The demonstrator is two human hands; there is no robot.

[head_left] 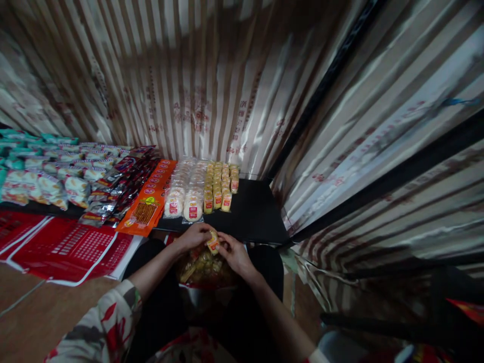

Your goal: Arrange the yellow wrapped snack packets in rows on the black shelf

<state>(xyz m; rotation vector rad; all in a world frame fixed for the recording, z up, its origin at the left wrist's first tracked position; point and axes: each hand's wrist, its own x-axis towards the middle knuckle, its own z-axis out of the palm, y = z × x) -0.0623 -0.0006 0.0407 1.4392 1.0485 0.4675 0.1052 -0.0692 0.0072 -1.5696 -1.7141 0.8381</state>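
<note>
Small yellow packet (213,243): clear plastic film, glossy. Bag of packets (200,269): thin see-through plastic, shiny, creased. Round white packets (193,205): crinkled clear film, bright highlights. Orange bag (146,204): printed plastic, smooth, soft sheen. Dark sachets (119,189): foil-like, glossy, wrinkled. Red sheet (73,249): plastic-looking, smooth. Table (249,209): black, smooth, low sheen. Pleated hanging (212,101): satiny, cloth or plastic unclear. Sleeve (113,320): printed cloth, matt.
</note>
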